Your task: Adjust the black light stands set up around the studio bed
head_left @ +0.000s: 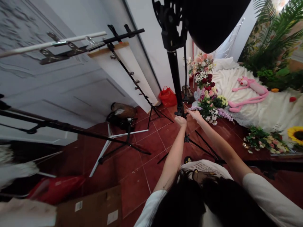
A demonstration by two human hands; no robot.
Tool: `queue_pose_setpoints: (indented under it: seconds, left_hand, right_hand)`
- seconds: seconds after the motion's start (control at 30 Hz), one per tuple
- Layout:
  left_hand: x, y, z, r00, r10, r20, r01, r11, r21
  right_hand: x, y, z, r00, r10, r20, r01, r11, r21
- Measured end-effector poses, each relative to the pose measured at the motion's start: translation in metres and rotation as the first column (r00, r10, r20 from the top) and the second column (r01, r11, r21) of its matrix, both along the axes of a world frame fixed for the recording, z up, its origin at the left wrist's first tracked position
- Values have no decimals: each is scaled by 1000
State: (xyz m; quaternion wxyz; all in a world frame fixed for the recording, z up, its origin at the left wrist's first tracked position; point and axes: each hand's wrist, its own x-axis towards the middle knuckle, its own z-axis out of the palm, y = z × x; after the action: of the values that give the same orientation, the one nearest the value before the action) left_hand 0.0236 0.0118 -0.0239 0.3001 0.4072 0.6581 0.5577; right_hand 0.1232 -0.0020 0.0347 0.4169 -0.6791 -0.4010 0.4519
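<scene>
A black light stand (174,72) rises in front of me, its legs spread on the floor and a large black lamp shade (210,22) at its top. My left hand (180,121) is closed around the stand's pole just under a black collar (180,113). Beside that collar, my right hand (193,115) has its fingers bent and pinched at what looks like the collar's locking knob; the knob itself is mostly hidden by the fingers.
To the left stand black stands and a crossbar with metal clamps (54,56). A red bag (167,96) sits by the wall. Flowers (208,85) and a pink plush toy (253,90) lie on white cloth at right. A cardboard box (92,206) is at lower left.
</scene>
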Motion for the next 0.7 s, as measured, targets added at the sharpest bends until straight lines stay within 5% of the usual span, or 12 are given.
queue_pose_setpoints:
  seconds: [0.47,0.7]
  left_hand:
    - [-1,9,-4,999,45,-15,-45,999,18]
    - [-1,8,-8,999,-10,35,7,996,84]
  right_hand:
    - [-7,-7,-27,908,37,-417,41,983,178]
    - [-11,10,-30,945,60,-322,12,976,217]
